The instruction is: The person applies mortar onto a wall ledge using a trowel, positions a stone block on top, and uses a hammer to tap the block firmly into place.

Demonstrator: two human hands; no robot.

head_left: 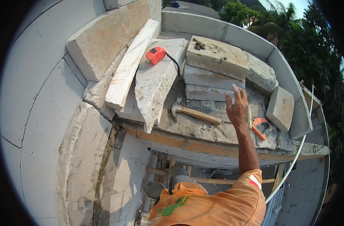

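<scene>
My right hand [238, 107] is raised over a rough concrete ledge [202, 130], fingers apart and holding nothing. It hovers just in front of a stack of three grey blocks [215, 67]. A hammer [196, 114] with a wooden handle lies on the ledge just left of the hand. An orange saw handle [260, 128] lies on the ledge just right of my wrist. My arm comes up from an orange sleeve at the lower edge. My left hand is not in view.
A red tape measure [156, 55] sits on a slanted slab [155, 83] beside long broken slabs. Loose blocks [280, 107] lie at the right by a curved parapet. A white pipe [292, 162] runs down the right. Bamboo scaffolding [202, 180] and a drop lie below the ledge.
</scene>
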